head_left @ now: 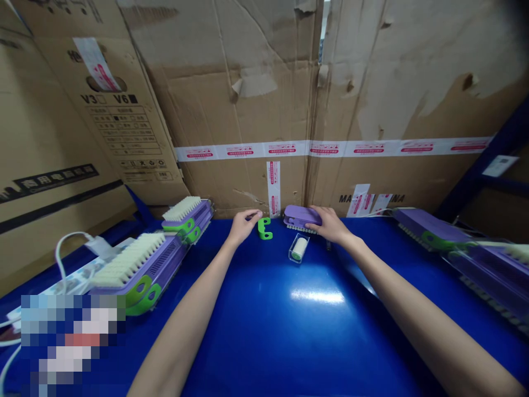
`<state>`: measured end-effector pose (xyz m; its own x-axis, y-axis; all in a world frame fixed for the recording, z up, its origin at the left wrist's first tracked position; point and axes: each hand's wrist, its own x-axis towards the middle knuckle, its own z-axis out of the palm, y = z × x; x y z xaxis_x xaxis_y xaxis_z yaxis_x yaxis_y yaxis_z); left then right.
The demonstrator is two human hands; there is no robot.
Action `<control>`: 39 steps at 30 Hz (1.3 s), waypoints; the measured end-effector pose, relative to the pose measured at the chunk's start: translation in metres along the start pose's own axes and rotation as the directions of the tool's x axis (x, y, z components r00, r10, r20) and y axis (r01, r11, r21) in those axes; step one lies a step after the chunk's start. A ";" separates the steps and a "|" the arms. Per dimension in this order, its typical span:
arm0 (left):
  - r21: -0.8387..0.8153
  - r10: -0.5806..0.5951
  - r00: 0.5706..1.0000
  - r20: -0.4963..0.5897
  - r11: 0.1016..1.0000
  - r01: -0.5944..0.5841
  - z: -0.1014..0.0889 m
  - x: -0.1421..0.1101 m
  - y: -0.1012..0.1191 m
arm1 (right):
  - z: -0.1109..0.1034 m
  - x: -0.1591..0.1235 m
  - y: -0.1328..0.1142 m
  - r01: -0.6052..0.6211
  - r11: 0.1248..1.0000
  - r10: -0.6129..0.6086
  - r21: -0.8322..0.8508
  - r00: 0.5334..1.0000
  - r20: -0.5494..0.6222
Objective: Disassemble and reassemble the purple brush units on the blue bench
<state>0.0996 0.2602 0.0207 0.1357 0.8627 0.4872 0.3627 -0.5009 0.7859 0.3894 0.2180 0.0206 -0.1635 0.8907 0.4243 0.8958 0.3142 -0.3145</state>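
A: Grip first.
B: Right hand (329,225) curled part-way round the right end of the purple brush (298,214), thumb on the near side. Brush at far middle of the table (264,336), bristles down. Left hand (243,225): thumb and forefinger drawn close together; cannot tell whether anything small sits between them.
A: Just outside the grip?
B: Green clip (264,228) loose, between left hand and brush. Nearer, slightly right of the clip: clear case (295,255), white roller (300,248) inside, apart from the brush.
A: How far along?
B: My reading: partway. Brush and clip are separate pieces; side units carry green ends. Whether the clip belongs on this brush, cannot say. What is left, cannot say either.
A: Count?
B: One handled brush, one loose clip, one case, one roller. Left units (138,264): two, near and far, bristles up on top. Right units (430,226): two seen, near one cut off by the edge. Cannot tell if each is a single piece or a stacked pair.
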 end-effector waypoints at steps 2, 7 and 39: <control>-0.100 -0.054 0.995 -0.089 0.994 0.045 -0.007 0.000 -0.001 | 0.002 0.001 -0.001 0.000 0.999 -0.001 -0.034 1.000 -0.015; -0.261 -0.217 0.945 -0.245 0.953 0.152 -0.018 0.001 0.003 | 0.006 -0.001 -0.012 -0.081 0.987 0.067 -0.137 0.992 -0.104; -0.029 0.119 0.990 0.080 0.993 -0.117 0.053 -0.051 0.046 | 0.007 -0.031 -0.065 -0.185 0.224 0.436 0.957 0.897 0.071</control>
<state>0.1580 0.1972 0.0119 0.2518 0.7995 0.5453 0.3173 -0.6005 0.7340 0.3337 0.1720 0.0215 0.2141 0.9595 0.1832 -0.1642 0.2203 -0.9615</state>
